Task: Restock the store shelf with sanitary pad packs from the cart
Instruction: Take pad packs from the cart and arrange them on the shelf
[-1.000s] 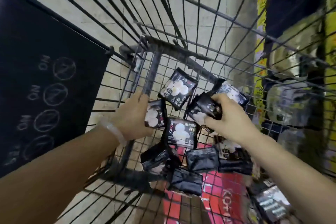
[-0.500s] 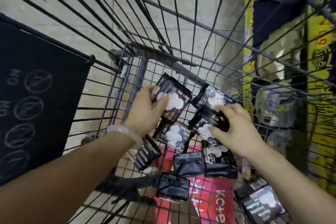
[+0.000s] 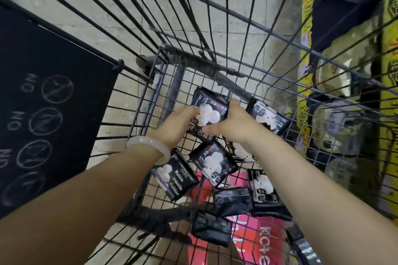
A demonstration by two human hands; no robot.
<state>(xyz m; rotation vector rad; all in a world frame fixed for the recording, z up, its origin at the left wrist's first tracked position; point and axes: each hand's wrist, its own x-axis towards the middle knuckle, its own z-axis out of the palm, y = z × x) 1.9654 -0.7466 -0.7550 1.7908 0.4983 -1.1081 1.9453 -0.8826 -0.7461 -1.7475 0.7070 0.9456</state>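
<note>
The fingers (image 3: 189, 112) of the left hand (image 3: 176, 127) curl against the left side of a black pad pack (image 3: 207, 114) printed with white cotton bolls, while the right hand (image 3: 234, 125) closes on the same pack from the right, its thumb pointing left across the lower face. Both hands hold this one pack between them, near the far end of the cart (image 3: 215, 66), just above the wire floor. Whether a second pack sits stacked under it I cannot tell; dark wrapping shows below the left thumb.

A pale bangle (image 3: 148, 146) circles the left wrist.

More black packs lie loose on the cart floor. One (image 3: 268, 117) rests by the far right corner, just beside the right hand. One (image 3: 213, 162) lies face up directly below the hands, with another (image 3: 174, 176) touching its left edge under the left wrist. A pack marked 190 (image 3: 267, 193) lies by the right forearm, and two plain dark ones sit nearer the viewer: one (image 3: 232, 201) in the middle, one (image 3: 212, 228) toward the near edge.

Through the wire floor shows a red carton (image 3: 265, 241) with pale lettering. A black board (image 3: 49, 114) with chalked circles and the word NO hangs on the cart's left wall. Beyond the right wall stand store shelves (image 3: 340, 125) with yellow edging and blurred pale goods.
</note>
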